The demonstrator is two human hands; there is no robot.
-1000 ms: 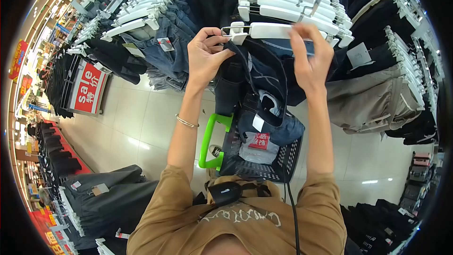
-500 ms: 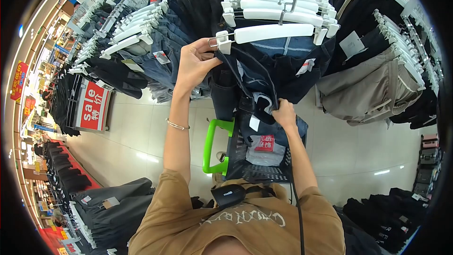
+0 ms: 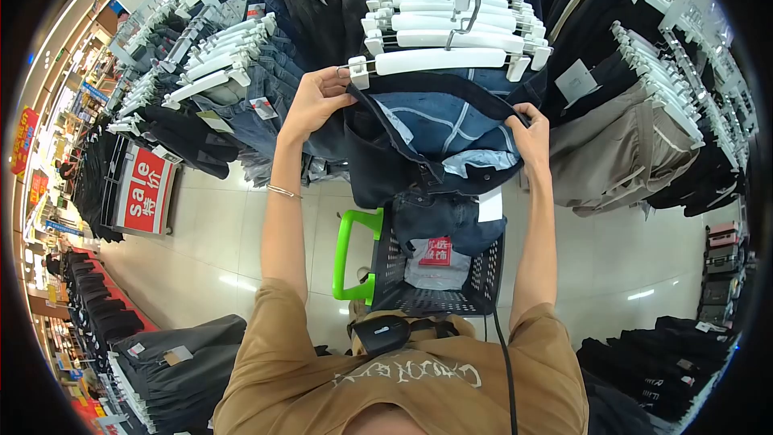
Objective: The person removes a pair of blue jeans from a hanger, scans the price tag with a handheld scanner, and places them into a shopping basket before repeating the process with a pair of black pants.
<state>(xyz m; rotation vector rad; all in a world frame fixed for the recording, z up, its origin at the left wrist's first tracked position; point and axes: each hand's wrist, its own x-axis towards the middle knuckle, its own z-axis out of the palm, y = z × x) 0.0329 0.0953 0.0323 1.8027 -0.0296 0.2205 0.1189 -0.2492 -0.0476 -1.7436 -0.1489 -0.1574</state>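
Dark jeans [image 3: 374, 153] hang in front of me with the waistband spread wide, so the blue inside and pale pocket lining show. My left hand [image 3: 316, 103] pinches the waistband's left end, close to the clip of a white hanger [image 3: 439, 60]. At the opposite end, my right hand [image 3: 530, 138] is closed around the waistband. A white tag [image 3: 489, 205] dangles below the jeans. Under them stands a dark shopping basket [image 3: 435, 300] with a green handle [image 3: 341, 254]; folded jeans [image 3: 443, 221] and a grey plastic bag [image 3: 435, 270] with a red label lie in it.
More jeans on white hangers [image 3: 229, 44] crowd the left rack. Grey-brown trousers [image 3: 624, 149] hang at the right. A red sale sign [image 3: 145, 187] stands at the left, with dark trousers [image 3: 189, 354] below it. Luggage [image 3: 719, 262] lines the far right.
My right hand has moved up and right with the waistband, spreading the jeans open. My left hand stays at the hanger's left clip. The view has shifted slightly.
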